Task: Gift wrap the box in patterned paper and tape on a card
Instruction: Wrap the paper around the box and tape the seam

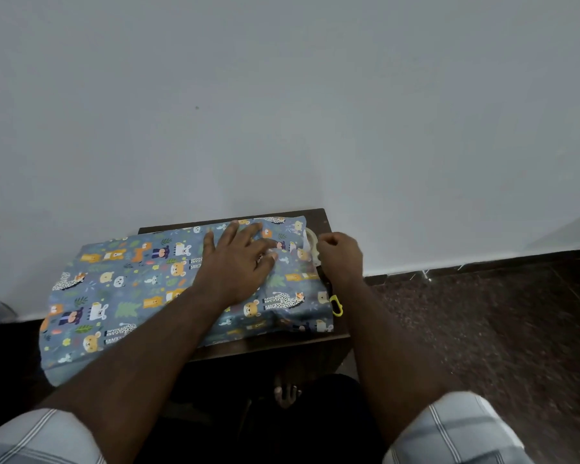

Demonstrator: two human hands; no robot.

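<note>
Blue patterned paper with cartoon animals covers a small dark table and hangs over its left edge. The box is hidden under the paper, where the sheet bulges at the right. My left hand presses flat on the paper over that bulge, fingers spread. My right hand is curled at the paper's right edge, gripping a whitish tape roll that is only partly visible. No card is in view.
A black tool with a yellow loop handle lies at the table's right edge, beside my right wrist. A pale wall rises directly behind the table. Dark speckled floor spreads to the right. A bare foot shows under the table.
</note>
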